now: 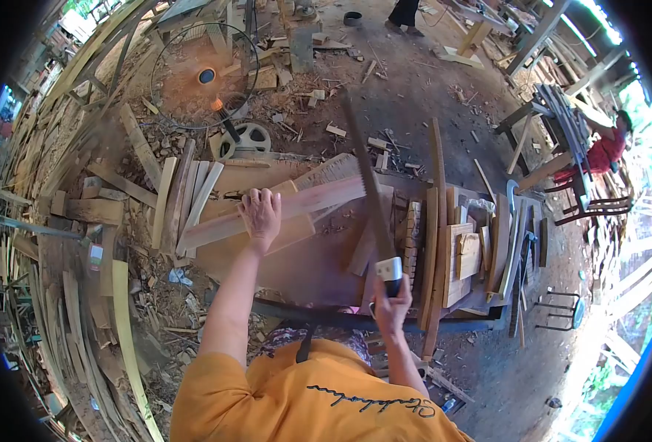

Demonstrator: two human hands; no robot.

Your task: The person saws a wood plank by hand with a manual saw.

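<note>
My left hand (pixel 261 219) grips a long, narrow wooden board (pixel 322 197), its fingers bent over the far edge. The board lies at a slant across other planks on the workbench (pixel 296 276). In my right hand (pixel 393 306) is a hand saw (pixel 370 191), held by its black and white handle. The long blade points away from me, its toothed side facing left. In this view the blade overlaps the board's right end. A wider, paler plank (pixel 282 234) shows beneath the board.
Stacked wood pieces (pixel 458 258) crowd the bench's right side, near a blue curved handle (pixel 511 193). Upright strips (pixel 186 195) lean at the left. Beyond the bench stands a round fan (pixel 206 76). A person in red (pixel 607 153) is at the far right, near a stool (pixel 578 312).
</note>
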